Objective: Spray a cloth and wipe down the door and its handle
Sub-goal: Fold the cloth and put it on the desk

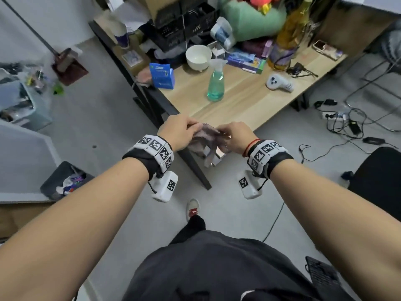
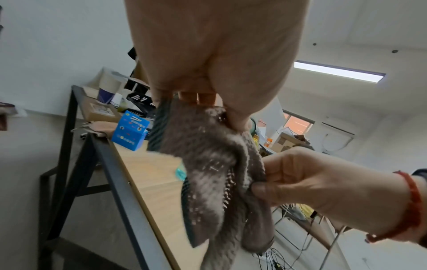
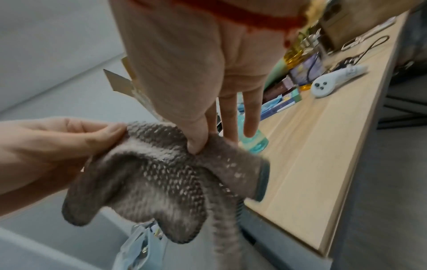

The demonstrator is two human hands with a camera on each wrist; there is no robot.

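**Inspector:** Cloth (image 1: 206,141), grey-brown and knitted in texture, is held in the air just off the near corner of the wooden table (image 1: 249,105). It hangs in loose folds between both hands. Nothing supports it from below.

**Clerk:** State of the hands?

**Inspector:** Left hand (image 1: 180,133) pinches the upper left edge of the cloth, thumb against curled fingers. Right hand (image 1: 235,135) pinches the opposite edge; in the right wrist view its thumb (image 3: 196,138) presses into the fabric while the other fingers stand out straight behind it. The hands are near one another, the cloth bunched between them.

**Clerk:** Step in hand?

**Inspector:** In my judgement, preparation: the cloth is being opened or gathered ahead of spraying. The spray bottle (image 1: 216,83), filled with blue-green liquid, stands upright on the table, well apart from both hands and untouched. No door or handle appears in any view.

**Clerk:** Next requirement?

**Inspector:** One hand must release the cloth and reach forward for the bottle, while the other keeps the cloth presented flat enough to take the spray. A white bowl (image 1: 198,56) stands just behind the bottle; the reach should stay clear of it.
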